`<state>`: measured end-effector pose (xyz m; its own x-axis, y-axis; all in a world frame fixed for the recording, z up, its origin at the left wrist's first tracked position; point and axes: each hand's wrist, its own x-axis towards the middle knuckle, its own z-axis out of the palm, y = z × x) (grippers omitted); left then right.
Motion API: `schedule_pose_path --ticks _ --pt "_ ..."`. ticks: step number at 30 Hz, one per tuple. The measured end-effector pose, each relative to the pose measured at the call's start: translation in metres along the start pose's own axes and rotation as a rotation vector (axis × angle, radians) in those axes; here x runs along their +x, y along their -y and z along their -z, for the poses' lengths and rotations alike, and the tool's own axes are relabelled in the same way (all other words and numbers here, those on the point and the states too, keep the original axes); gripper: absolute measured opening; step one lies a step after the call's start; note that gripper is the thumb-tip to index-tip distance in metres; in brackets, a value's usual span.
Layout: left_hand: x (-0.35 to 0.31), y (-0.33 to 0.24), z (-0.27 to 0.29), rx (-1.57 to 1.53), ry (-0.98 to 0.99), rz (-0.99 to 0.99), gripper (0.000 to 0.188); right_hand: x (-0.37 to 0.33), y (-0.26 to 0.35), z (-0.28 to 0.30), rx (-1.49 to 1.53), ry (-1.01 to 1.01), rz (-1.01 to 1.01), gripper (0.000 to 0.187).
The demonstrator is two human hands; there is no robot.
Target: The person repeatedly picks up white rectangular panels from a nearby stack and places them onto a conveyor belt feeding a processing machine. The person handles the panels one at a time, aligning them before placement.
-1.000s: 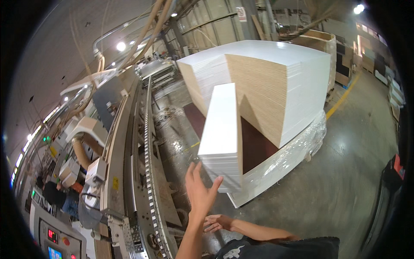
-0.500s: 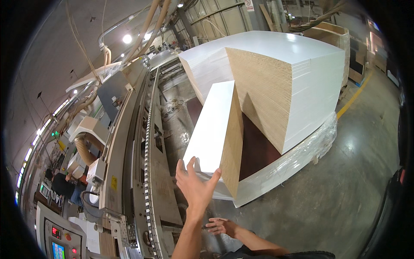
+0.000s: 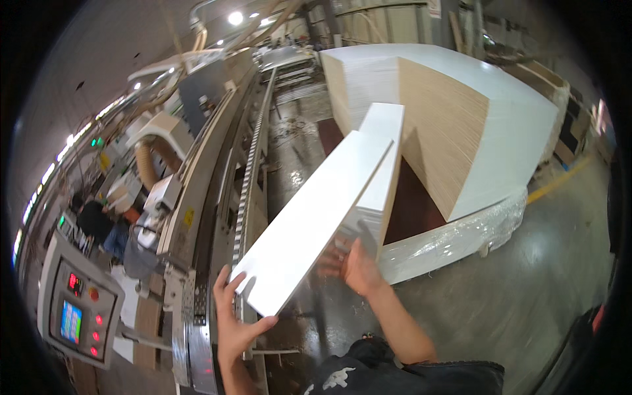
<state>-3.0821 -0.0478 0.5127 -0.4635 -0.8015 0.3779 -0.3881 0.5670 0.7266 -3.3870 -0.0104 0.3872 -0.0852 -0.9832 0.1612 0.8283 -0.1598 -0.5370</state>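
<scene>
A long white panel [image 3: 316,217] is lifted off the low stack of white panels [image 3: 385,151] and slants toward me and to the left. My left hand [image 3: 238,322] grips its near end, fingers along the edge. Under the panel's right edge, near the low stack's front, my right hand [image 3: 352,263] supports it from below. Behind stands a taller stack of white boards [image 3: 461,112] with raw chip edges, on a pallet wrapped in clear film [image 3: 454,237].
A long machine with a roller conveyor rail [image 3: 247,191] runs along my left. A control panel with a screen and red buttons [image 3: 76,306] is at lower left. Another person [image 3: 99,220] stands beyond it. Concrete floor [image 3: 526,296] with a yellow line lies at right.
My left hand has pulled one panel off the low stack and swung it left toward the machine. My right hand rose from low near my body to the panel's underside. The view turned left.
</scene>
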Motion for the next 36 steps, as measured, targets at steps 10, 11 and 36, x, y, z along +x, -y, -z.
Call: schedule_pose_path --ticks 10,11,36 --pt "-0.261 0.107 0.063 -1.055 -0.781 0.552 0.111 0.004 -0.134 -0.075 -0.309 -0.175 -0.223 0.032" --pt "-0.294 0.125 0.055 -1.129 -0.824 0.649 0.103 0.001 -0.16 -0.075 -0.337 -0.197 -0.299 0.031" --pt "-0.478 0.227 0.126 -0.282 -1.065 1.031 0.1 0.014 -0.53 -0.141 -0.701 0.246 -0.854 0.102"
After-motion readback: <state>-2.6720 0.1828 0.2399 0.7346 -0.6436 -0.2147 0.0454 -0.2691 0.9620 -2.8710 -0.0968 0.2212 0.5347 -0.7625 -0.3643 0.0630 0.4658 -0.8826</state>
